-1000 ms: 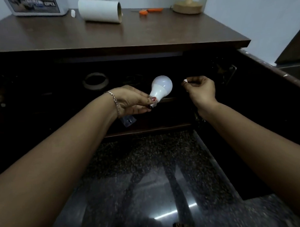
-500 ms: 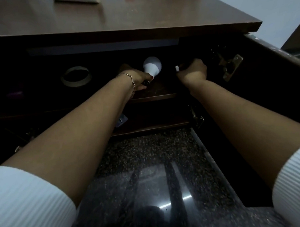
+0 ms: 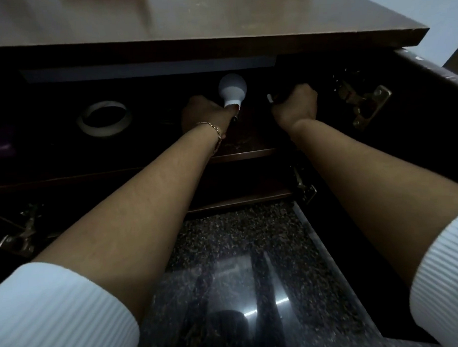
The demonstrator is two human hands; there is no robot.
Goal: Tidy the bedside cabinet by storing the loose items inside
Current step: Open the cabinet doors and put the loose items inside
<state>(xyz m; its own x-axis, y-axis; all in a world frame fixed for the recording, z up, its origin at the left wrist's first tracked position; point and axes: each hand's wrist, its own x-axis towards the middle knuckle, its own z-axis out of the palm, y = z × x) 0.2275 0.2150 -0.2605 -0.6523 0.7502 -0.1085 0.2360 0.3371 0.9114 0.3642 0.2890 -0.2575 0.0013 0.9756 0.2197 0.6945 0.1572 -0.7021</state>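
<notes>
While both arms reach into the open bedside cabinet (image 3: 205, 48), the left hand (image 3: 207, 114) keeps its grip closed around the base of a white light bulb (image 3: 232, 91), whose round glass end points away from the person and deeper into the dark upper compartment. The bulb sits above the brown inner shelf (image 3: 245, 146); whether it touches the shelf cannot be told. A thin chain bracelet (image 3: 213, 132) circles the left wrist. Just to the right, the right hand (image 3: 295, 106) is curled into a closed grip with a small white object (image 3: 270, 98) pinched at its fingertips (too small and dim to identify). A roll of tape (image 3: 104, 122) lies on the same shelf level, well to the left of the bulb. Metal hinges (image 3: 368, 103) show on the open cabinet door at right. Below the cabinet, the speckled dark stone floor (image 3: 241, 250) reflects light. White ribbed sleeves (image 3: 59, 314) cover both upper arms at the frame's lower corners.
</notes>
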